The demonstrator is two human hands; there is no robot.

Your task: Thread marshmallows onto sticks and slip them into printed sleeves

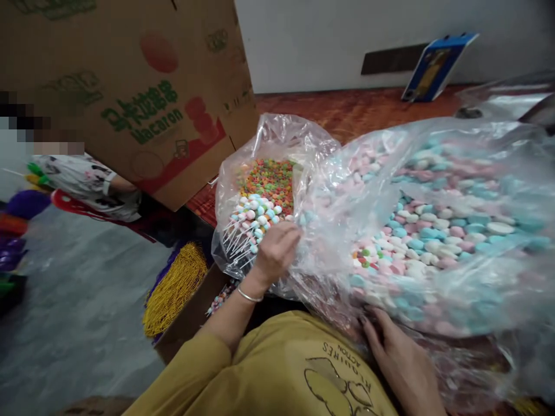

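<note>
My left hand (277, 248) is closed, fingers curled, over the side of a clear plastic bag (277, 130). What its fingers hold is hidden. Beside it in that bag lie lollipops with pastel balls (260, 216) and white sticks, and a heap of small orange, red and green candies (271, 179). To the right, a larger clear plastic bag (342, 216) is full of pink, white and blue candies (433, 231), with a few red and green pieces (366, 258) among them. At its near edge, my right hand (401, 358) pinches the plastic.
A big cardboard box (173, 75) printed "Macaron" stands at the left, behind the bags on a reddish table (338, 110). Gold bead strands (177, 289) hang beside an open carton (186, 323). Another person's sleeve (99, 173) shows beyond. A blue package (440, 66) leans against the wall.
</note>
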